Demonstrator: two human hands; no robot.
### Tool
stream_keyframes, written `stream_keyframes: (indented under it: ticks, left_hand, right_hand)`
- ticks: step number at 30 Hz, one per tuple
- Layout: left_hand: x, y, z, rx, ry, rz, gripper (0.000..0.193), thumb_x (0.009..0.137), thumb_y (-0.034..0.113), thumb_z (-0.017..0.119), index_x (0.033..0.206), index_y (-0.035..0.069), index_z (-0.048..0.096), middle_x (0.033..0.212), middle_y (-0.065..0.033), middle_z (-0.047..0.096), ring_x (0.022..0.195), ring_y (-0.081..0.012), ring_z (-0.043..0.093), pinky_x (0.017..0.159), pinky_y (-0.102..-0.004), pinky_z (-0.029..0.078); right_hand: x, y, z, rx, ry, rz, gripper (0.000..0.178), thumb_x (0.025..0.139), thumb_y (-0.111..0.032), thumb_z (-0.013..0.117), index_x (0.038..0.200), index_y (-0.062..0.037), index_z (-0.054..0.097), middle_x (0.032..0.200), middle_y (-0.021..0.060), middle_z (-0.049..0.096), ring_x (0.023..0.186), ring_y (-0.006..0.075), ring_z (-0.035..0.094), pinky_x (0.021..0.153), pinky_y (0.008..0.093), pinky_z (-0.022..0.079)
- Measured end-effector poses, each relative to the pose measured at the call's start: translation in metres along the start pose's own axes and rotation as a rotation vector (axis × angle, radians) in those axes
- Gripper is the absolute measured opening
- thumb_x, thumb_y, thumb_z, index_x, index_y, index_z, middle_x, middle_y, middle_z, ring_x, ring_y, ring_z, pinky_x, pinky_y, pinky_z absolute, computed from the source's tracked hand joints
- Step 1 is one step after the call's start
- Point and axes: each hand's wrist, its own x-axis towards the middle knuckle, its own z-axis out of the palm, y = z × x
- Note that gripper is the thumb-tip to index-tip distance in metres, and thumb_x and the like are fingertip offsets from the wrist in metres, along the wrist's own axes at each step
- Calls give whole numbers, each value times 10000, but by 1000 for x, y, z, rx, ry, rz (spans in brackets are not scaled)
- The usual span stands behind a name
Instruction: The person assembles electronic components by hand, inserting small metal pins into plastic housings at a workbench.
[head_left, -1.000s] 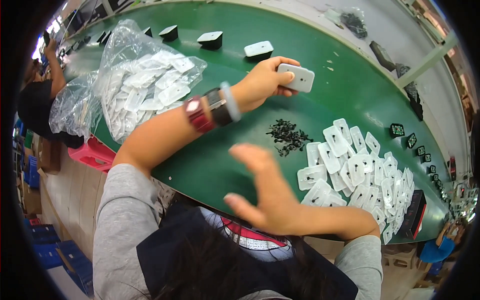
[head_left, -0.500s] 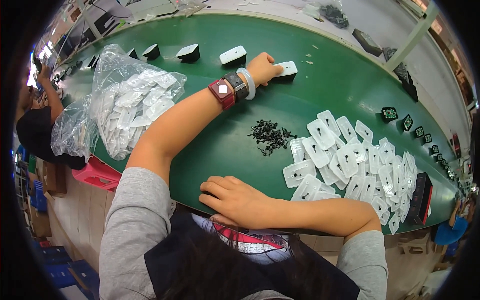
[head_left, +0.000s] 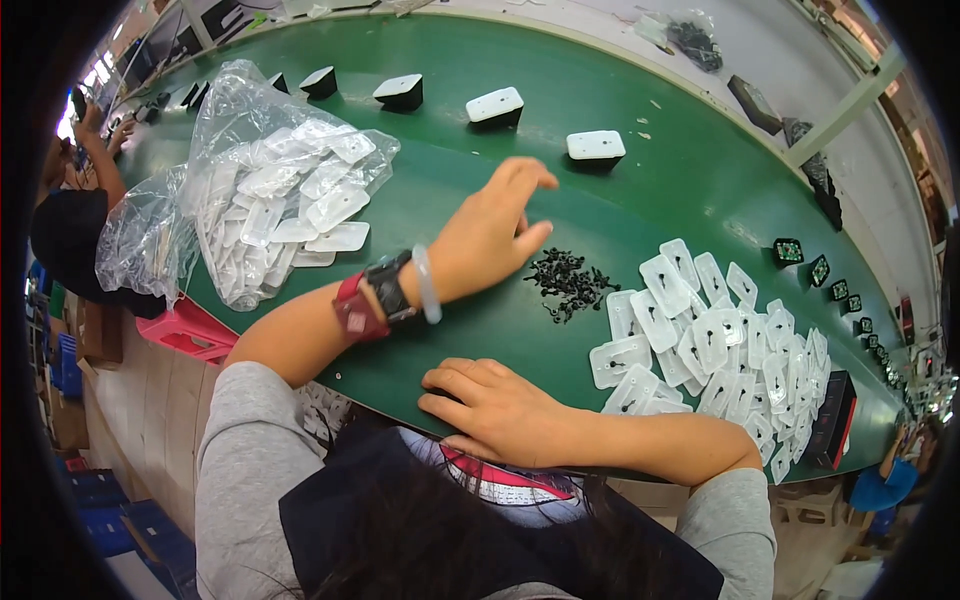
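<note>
My left hand (head_left: 482, 232) is over the green table, fingers apart and nothing held. Beside its thumb lies a heap of small black parts (head_left: 570, 284). A black box-shaped piece with a white top (head_left: 595, 147) stands farther off, apart from my fingertips. My right hand (head_left: 500, 412) rests at the near table edge, fingers loosely stretched out and empty. To the right of the black heap is a pile of translucent white plates (head_left: 710, 340), many with a black part at the middle. On the left, a clear plastic bag (head_left: 225, 130) spills plain white plates (head_left: 340, 237).
More white-topped black pieces (head_left: 495, 105) stand in a row along the far side. Small black units with green boards (head_left: 788, 251) line the right side. A black box (head_left: 832, 420) sits beyond the plate pile. Another person's arm (head_left: 103, 170) shows at far left, near a pink stool (head_left: 190, 330).
My left hand has let go of the white-topped piece and drawn back toward me, beside the black heap. My right hand stays at the table edge. The view has shifted slightly.
</note>
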Motion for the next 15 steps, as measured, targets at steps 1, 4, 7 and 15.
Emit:
stream_keyframes:
  ticks: [1,4,7,15]
  left_hand:
    - [-7,-1,0,44,-34,13,351,797,82,615,1131,64,511,1159,-98,510,759,-231,585,706,-334,484]
    - [-24,-3,-1,170,-131,36,262,799,50,622,1056,73,577,995,-76,594,649,-182,539,634,-297,460]
    - [-28,1,-5,180,-157,7,212,792,67,635,999,74,596,892,-53,600,627,-185,532,609,-305,447]
    - [-21,-13,-3,210,-163,90,148,779,120,667,915,79,624,692,-20,580,580,-199,518,578,-323,434]
  right_hand:
    - [1,1,0,4,17,0,389,835,-225,616,1153,-45,482,1222,130,460,1143,289,450,927,372,383]
    - [4,6,-3,30,54,-6,368,797,-191,642,1096,-36,493,1171,130,467,1094,282,458,894,360,385]
    - [5,0,-2,73,20,25,365,831,-205,621,1139,-46,506,1201,121,477,1116,282,468,907,364,389]
    - [7,9,-3,101,-4,58,365,862,-205,606,1188,-59,528,1231,108,495,1129,277,487,920,363,394]
